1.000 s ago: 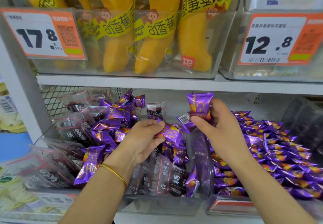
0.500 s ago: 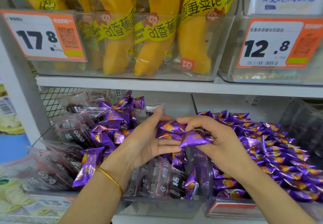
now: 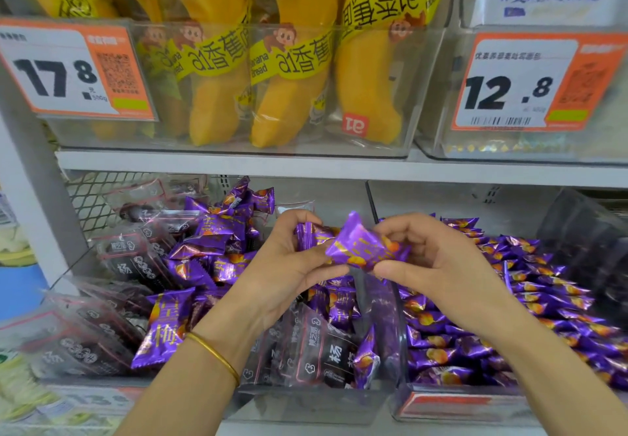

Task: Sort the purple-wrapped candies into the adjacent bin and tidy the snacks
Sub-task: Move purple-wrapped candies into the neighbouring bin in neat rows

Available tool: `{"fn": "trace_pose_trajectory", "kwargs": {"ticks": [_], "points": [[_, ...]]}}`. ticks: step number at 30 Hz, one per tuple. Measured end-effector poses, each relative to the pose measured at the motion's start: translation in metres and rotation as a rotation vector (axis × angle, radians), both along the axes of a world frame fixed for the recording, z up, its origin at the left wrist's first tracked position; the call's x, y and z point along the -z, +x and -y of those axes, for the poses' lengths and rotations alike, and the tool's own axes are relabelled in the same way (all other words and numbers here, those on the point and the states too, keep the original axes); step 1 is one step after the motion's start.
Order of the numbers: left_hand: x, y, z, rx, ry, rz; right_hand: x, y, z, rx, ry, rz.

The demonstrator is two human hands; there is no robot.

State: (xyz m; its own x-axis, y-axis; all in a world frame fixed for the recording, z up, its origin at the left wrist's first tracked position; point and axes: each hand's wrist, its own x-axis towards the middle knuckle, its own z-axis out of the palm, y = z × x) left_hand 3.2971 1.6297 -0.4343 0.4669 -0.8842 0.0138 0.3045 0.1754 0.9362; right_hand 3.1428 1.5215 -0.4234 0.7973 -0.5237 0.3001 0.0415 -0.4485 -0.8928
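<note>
Over the divider between two clear bins, both hands meet at a purple-wrapped candy (image 3: 360,248). My right hand (image 3: 438,262) pinches its right end. My left hand (image 3: 289,265) curls round another purple candy (image 3: 314,233) and touches the first one's left end. Below my left hand, the left bin (image 3: 306,405) holds dark plum packets (image 3: 326,350) mixed with several loose purple candies (image 3: 204,252). The right bin (image 3: 452,405) is filled with purple candies (image 3: 543,299) only.
The shelf above carries a clear bin of yellow banana bread packs (image 3: 289,72) with a 17.8 price tag (image 3: 74,68), and a 12.8 price tag (image 3: 530,82) to the right. A dark container (image 3: 591,248) stands at the far right. A shelf upright (image 3: 30,177) runs down the left.
My right hand brought its candy down from above the bins to meet my left hand. Both hands then rose a little, now holding candies together over the divider.
</note>
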Motion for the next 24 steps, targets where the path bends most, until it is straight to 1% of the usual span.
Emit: {"fn": "trace_pose_trajectory", "kwargs": {"ticks": [2, 4, 7, 8, 9, 14, 17, 20, 22, 24], "points": [[-0.003, -0.002, 0.0, 0.048, -0.019, -0.045, 0.001, 0.0, 0.002, -0.001, -0.024, -0.033], [-0.007, -0.005, 0.0, 0.088, -0.023, -0.104, 0.004, 0.0, 0.006, 0.041, -0.105, -0.077], [-0.015, -0.007, 0.002, 0.118, -0.045, -0.235, 0.006, 0.001, 0.01, 0.071, -0.167, -0.079], [-0.016, -0.008, 0.001, 0.141, -0.06, -0.258, 0.005, 0.001, 0.01, 0.075, -0.17, -0.071], [-0.016, -0.009, 0.001, 0.153, -0.068, -0.233, 0.004, 0.001, 0.009, 0.079, -0.169, -0.062], [-0.003, -0.007, 0.0, 0.162, -0.012, 0.202, -0.001, 0.0, 0.005, 0.086, -0.185, -0.05], [-0.002, -0.01, 0.0, 0.21, -0.019, 0.359, -0.005, -0.006, 0.007, 0.016, -0.17, -0.108], [-0.004, -0.02, 0.001, 0.191, -0.014, 0.581, -0.008, -0.013, 0.009, -0.058, -0.089, -0.104], [-0.008, -0.029, 0.004, 0.155, -0.038, 0.658, -0.01, -0.02, 0.01, -0.08, -0.045, -0.071], [-0.013, -0.038, 0.008, 0.133, -0.064, 0.667, -0.012, -0.028, 0.012, -0.08, 0.016, -0.018]]}}
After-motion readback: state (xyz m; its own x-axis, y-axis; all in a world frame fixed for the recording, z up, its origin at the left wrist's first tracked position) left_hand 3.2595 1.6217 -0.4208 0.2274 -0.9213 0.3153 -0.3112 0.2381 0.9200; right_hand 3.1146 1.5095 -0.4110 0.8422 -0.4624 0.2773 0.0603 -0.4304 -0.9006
